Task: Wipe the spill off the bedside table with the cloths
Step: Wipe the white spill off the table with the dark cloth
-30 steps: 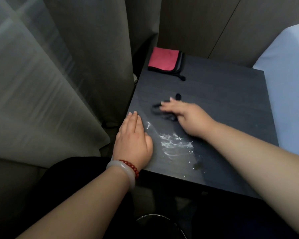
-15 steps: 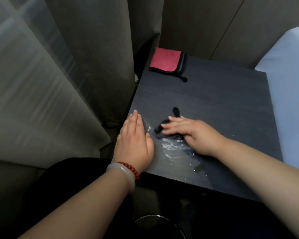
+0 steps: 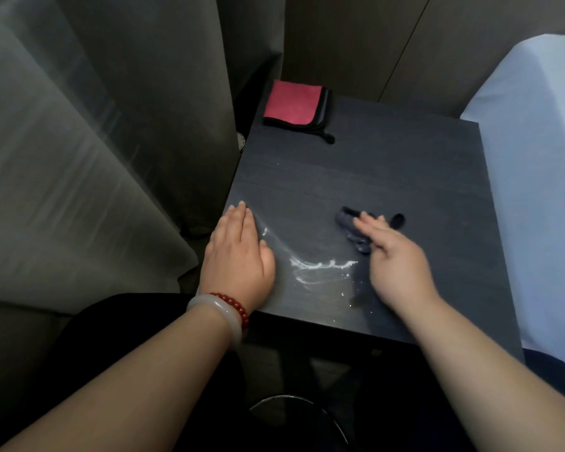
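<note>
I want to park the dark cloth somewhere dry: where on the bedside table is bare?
Bare: the far right of the table, between the red cloth and the bed, and the right edge past the right hand. Crowded: the near left, where left hand, spill and dark cloth under the right hand lie.

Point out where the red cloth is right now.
In the head view, the red cloth lies folded at the far left corner of the bedside table, right beside the curtain.
</note>
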Action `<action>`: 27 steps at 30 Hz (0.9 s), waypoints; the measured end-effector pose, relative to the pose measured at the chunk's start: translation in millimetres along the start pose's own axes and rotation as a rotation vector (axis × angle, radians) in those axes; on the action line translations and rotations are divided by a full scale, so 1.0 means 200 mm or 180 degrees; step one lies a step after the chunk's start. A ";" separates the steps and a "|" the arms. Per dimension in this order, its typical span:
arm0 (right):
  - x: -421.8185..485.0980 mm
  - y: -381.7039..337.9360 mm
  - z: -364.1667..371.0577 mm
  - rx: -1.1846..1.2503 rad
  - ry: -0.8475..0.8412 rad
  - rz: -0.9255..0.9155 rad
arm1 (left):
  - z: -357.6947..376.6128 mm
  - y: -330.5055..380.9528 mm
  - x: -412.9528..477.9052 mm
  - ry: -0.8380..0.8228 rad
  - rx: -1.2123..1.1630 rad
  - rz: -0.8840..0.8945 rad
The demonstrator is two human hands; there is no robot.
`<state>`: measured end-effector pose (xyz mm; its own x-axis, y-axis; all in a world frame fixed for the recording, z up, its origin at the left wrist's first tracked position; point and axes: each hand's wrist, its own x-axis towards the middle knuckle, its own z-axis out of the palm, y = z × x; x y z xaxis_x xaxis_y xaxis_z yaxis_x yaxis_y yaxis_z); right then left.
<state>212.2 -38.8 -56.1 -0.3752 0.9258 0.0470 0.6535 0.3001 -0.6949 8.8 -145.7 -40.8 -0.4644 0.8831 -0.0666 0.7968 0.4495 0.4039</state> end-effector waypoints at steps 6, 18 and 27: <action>-0.19 -0.15 0.14 0.0143 -0.0527 -0.0502 | 0.00 0.00 0.00 0.0037 0.0025 0.0036; 0.63 -0.19 0.22 -0.0062 -0.0426 -0.0249 | -0.01 0.00 0.00 0.0113 -0.0001 0.0087; 0.46 -0.26 0.21 -0.0257 -0.1617 -0.1593 | -0.01 -0.01 0.00 0.0076 -0.0114 0.0102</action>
<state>116.7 22.0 -45.8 -0.8894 0.4570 -0.0074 0.3622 0.6949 -0.6212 7.0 -146.8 -39.8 -0.4484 0.8933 -0.0315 0.7972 0.4156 0.4379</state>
